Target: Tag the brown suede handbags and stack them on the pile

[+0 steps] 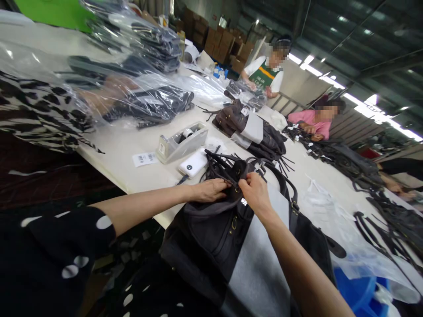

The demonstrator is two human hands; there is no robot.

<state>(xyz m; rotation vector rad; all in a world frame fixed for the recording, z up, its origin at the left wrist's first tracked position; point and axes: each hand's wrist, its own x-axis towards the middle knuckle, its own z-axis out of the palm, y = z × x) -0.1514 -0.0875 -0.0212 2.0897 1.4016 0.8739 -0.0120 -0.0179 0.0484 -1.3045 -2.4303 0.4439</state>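
Note:
A dark handbag (211, 233) with brass fittings lies tilted at the table's front edge, close to my body. A grey sheet (261, 255) runs down its side. At the bag's upper edge my left hand (211, 190) is closed on the dark material, its fingertips partly tucked out of sight. My right hand (255, 193) pinches the same edge just to the right, near a small white tag and the bag's handle (292, 193). Thin dark straps bunch up beyond both hands.
Past the bag on the white table (132, 176) are a tape dispenser (181, 141), a white power bank (193, 164), a barcode label (144, 159) and stacked dark bags (247, 127). A co-worker's arm (105, 94) reaches into plastic at left. A blue bin (360, 290) stands right.

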